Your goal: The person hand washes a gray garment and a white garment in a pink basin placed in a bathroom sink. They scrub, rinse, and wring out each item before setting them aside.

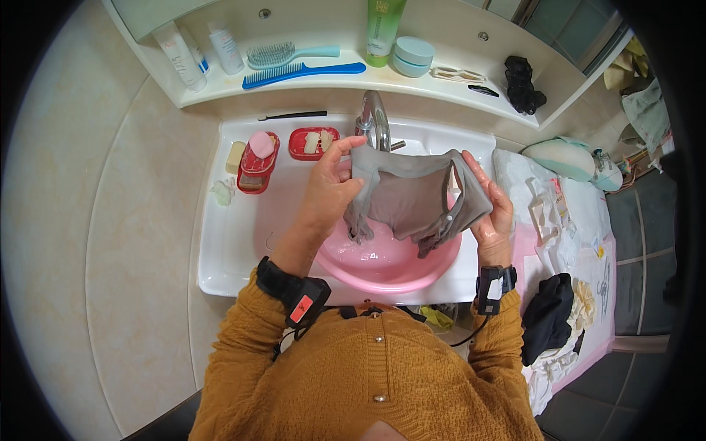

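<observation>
A wet grey garment (413, 193) with a small white button hangs stretched between my hands, just in front of the chrome faucet (379, 118). My left hand (333, 184) pinches its left upper edge between thumb and fingers. On the other side, my right hand (493, 212) supports the right edge, its fingers partly hidden behind the cloth. Below the garment, a pink plastic basin (380, 278) sits in the white washbasin (237, 264). The garment's lower folds hang over the basin, and its far rim is hidden by the cloth. Water glistens inside the basin.
Red soap dishes (257, 162) (314, 143) and a yellowish soap bar (235, 157) lie at the washbasin's left. A shelf (220, 88) behind holds a blue comb (303, 74), a hairbrush (292, 54) and a green tube (383, 33). Black cloth (547, 317) and white cloths lie at right.
</observation>
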Action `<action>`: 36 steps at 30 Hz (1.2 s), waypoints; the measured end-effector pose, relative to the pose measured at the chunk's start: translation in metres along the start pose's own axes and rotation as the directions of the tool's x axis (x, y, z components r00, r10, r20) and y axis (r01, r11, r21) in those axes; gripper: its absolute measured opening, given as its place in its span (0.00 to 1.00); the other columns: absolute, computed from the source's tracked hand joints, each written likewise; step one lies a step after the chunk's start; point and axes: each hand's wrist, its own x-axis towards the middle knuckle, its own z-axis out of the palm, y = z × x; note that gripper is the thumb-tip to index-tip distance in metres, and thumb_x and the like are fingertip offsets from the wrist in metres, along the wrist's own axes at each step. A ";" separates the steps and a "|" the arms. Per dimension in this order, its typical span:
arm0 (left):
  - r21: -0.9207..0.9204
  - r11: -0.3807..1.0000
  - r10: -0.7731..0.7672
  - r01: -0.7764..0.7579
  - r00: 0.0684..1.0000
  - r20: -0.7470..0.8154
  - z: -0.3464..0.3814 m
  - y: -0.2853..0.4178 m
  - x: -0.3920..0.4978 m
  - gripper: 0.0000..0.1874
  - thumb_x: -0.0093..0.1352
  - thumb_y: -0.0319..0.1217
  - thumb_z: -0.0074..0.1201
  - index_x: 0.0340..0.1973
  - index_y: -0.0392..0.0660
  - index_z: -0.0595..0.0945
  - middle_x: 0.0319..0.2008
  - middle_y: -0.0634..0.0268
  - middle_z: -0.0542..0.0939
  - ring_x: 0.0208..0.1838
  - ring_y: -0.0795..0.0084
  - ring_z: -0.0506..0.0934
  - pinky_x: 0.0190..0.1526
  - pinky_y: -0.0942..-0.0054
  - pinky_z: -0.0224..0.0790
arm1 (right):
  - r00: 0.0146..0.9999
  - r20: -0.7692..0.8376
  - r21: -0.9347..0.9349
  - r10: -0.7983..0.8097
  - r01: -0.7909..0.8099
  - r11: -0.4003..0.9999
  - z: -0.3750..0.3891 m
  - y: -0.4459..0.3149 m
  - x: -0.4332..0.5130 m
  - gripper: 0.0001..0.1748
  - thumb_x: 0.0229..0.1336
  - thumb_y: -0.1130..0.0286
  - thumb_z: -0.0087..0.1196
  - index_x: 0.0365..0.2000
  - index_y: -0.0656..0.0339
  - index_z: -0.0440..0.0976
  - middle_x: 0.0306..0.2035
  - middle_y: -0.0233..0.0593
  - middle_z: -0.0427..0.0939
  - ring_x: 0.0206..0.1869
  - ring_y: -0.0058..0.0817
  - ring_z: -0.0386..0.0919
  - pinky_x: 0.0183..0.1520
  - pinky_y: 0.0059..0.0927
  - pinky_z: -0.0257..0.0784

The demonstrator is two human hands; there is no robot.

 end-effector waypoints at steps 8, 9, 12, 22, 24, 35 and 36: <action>0.095 0.981 -0.182 0.168 0.971 0.157 0.012 -0.016 -0.001 0.15 0.61 0.22 0.48 0.45 0.43 0.73 0.35 0.70 0.72 0.35 0.83 0.69 0.36 0.83 0.61 | 0.999 -0.026 -0.043 0.020 -0.021 0.999 0.007 0.016 0.005 0.40 0.48 0.72 0.50 0.60 0.73 0.47 0.58 0.52 0.59 0.59 0.37 0.62 0.61 0.33 0.59; 0.132 0.962 -0.260 0.239 0.948 0.182 0.015 -0.019 -0.001 0.13 0.62 0.24 0.48 0.44 0.44 0.74 0.36 0.72 0.72 0.37 0.83 0.67 0.38 0.82 0.60 | 0.999 -0.014 -0.071 0.051 -0.051 0.996 0.010 0.020 0.007 0.39 0.48 0.72 0.51 0.60 0.73 0.47 0.58 0.52 0.60 0.59 0.38 0.63 0.61 0.33 0.59; 0.117 0.948 -0.315 0.295 0.921 0.230 0.029 -0.032 0.001 0.07 0.65 0.29 0.49 0.38 0.42 0.76 0.30 0.74 0.72 0.33 0.85 0.67 0.37 0.83 0.60 | 0.993 0.032 -0.148 0.115 -0.109 0.983 0.018 0.032 0.011 0.37 0.48 0.73 0.51 0.58 0.73 0.51 0.56 0.50 0.63 0.56 0.35 0.66 0.59 0.31 0.61; -0.317 0.859 -0.354 0.402 0.914 0.197 0.012 -0.053 0.005 0.05 0.66 0.30 0.47 0.32 0.42 0.74 0.27 0.71 0.73 0.29 0.84 0.69 0.32 0.82 0.61 | 0.971 -0.222 -0.474 0.083 -0.182 0.862 0.018 0.044 0.013 0.30 0.47 0.85 0.47 0.54 0.72 0.60 0.48 0.41 0.70 0.47 0.23 0.71 0.51 0.21 0.65; -0.251 0.888 -0.340 0.385 0.918 0.205 0.009 -0.055 0.004 0.05 0.67 0.30 0.46 0.33 0.43 0.73 0.29 0.70 0.73 0.31 0.83 0.70 0.34 0.81 0.63 | 0.976 -0.207 -0.488 0.073 -0.167 0.856 0.016 0.044 0.012 0.30 0.46 0.85 0.46 0.54 0.72 0.60 0.47 0.40 0.70 0.46 0.22 0.71 0.51 0.21 0.66; -0.269 0.867 -0.358 0.420 0.900 0.250 0.002 -0.060 0.008 0.04 0.66 0.28 0.48 0.35 0.43 0.74 0.33 0.71 0.75 0.37 0.81 0.73 0.41 0.81 0.66 | 0.950 -0.309 -0.634 -0.044 -0.171 0.754 0.012 0.047 0.009 0.26 0.48 0.80 0.51 0.51 0.69 0.64 0.40 0.38 0.73 0.37 0.19 0.72 0.41 0.19 0.68; -0.295 0.856 -0.356 0.425 0.898 0.260 0.002 -0.061 0.008 0.04 0.66 0.27 0.48 0.36 0.44 0.74 0.33 0.70 0.75 0.37 0.81 0.74 0.41 0.80 0.67 | 0.924 -0.348 -0.768 -0.160 -0.183 0.613 0.011 0.049 0.008 0.23 0.49 0.78 0.52 0.48 0.68 0.66 0.37 0.37 0.73 0.35 0.18 0.72 0.39 0.19 0.68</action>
